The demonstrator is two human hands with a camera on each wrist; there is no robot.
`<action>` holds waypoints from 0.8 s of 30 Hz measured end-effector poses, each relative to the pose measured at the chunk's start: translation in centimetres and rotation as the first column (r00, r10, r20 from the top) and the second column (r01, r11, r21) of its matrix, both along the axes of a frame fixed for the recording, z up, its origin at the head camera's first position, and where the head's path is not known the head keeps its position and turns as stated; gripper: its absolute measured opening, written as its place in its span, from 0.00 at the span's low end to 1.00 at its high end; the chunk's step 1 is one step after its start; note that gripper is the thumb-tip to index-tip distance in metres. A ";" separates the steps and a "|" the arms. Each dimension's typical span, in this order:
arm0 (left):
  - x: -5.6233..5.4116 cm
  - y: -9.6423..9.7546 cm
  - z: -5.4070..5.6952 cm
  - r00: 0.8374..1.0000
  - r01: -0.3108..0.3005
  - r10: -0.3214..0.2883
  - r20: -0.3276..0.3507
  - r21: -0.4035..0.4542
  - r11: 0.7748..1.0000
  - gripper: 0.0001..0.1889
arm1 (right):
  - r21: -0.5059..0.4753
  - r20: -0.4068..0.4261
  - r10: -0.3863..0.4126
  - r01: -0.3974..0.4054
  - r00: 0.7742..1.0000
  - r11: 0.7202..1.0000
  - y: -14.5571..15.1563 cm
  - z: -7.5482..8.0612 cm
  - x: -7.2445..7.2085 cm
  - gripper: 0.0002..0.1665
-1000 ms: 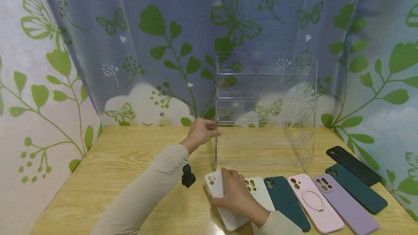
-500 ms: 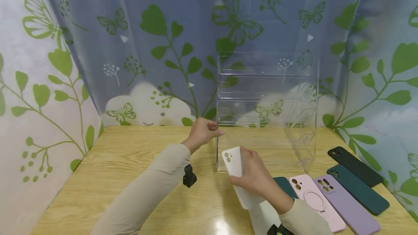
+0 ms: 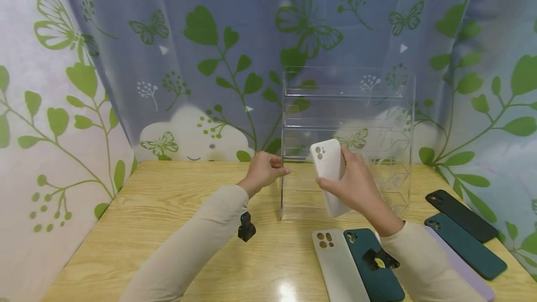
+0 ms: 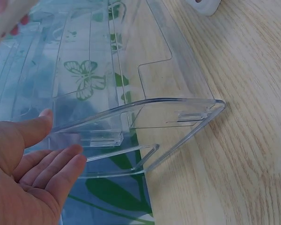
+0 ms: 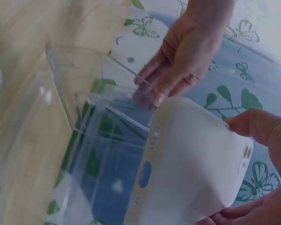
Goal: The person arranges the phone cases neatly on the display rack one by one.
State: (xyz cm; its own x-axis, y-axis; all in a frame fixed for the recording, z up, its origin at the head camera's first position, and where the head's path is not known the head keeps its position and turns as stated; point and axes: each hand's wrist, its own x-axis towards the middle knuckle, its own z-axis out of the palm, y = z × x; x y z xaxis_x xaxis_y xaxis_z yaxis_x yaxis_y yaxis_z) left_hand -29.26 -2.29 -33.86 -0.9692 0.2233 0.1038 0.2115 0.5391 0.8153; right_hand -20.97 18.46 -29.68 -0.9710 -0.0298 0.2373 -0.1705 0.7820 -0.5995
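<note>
A white phone case point(image 3: 329, 171) is gripped by its long edges in my right hand point(image 3: 356, 183), raised in front of the clear acrylic display rack point(image 3: 345, 127). The case tilts, camera cutouts up. In the right wrist view the phone case point(image 5: 192, 159) shows its port slot end, with thumb and fingers on opposite edges. My left hand point(image 3: 263, 171) holds the rack's left side panel, thumb on one side and fingers on the other. The left wrist view shows that hand point(image 4: 33, 168) at the panel's edge.
On the wooden table point(image 3: 168, 218), an off-white phone case point(image 3: 340, 264) and a dark green one point(image 3: 362, 255) lie in front. Purple point(image 3: 465, 264), teal point(image 3: 465, 246) and black point(image 3: 461, 216) cases lie at the right. A patterned curtain point(image 3: 235, 27) hangs behind the rack.
My right hand has lifted the white phone case off the table, up and to the right, to the front of the rack. The left hand stays at the rack's side.
</note>
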 end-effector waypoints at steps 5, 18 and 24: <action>0.0 0.0 0.0 1.000 -0.005 0.005 0.000 -0.014 1.000 0.22 | -0.034 -0.112 -0.032 0.029 0.993 0.999 0.8 1.9 -1.2 0.52; -0.1 0.1 -0.1 1.000 -0.005 0.004 -0.021 -0.035 0.999 0.22 | -0.067 -0.255 -0.096 0.081 0.962 0.994 1.3 5.7 -4.0 0.54; 0.0 0.2 -0.1 1.000 -0.008 0.007 -0.013 -0.033 0.999 0.22 | -0.110 -0.275 -0.146 0.120 0.950 0.987 1.1 7.2 -5.7 0.52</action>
State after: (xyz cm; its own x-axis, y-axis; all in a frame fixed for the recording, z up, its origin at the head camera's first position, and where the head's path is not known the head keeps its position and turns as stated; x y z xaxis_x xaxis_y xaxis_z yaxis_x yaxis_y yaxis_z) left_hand -29.28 -2.09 -33.93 -0.9695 0.2194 0.1090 0.2177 0.5674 0.7941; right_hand -26.63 19.58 -22.48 -0.8582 0.1298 0.4967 -0.2401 0.7537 -0.6118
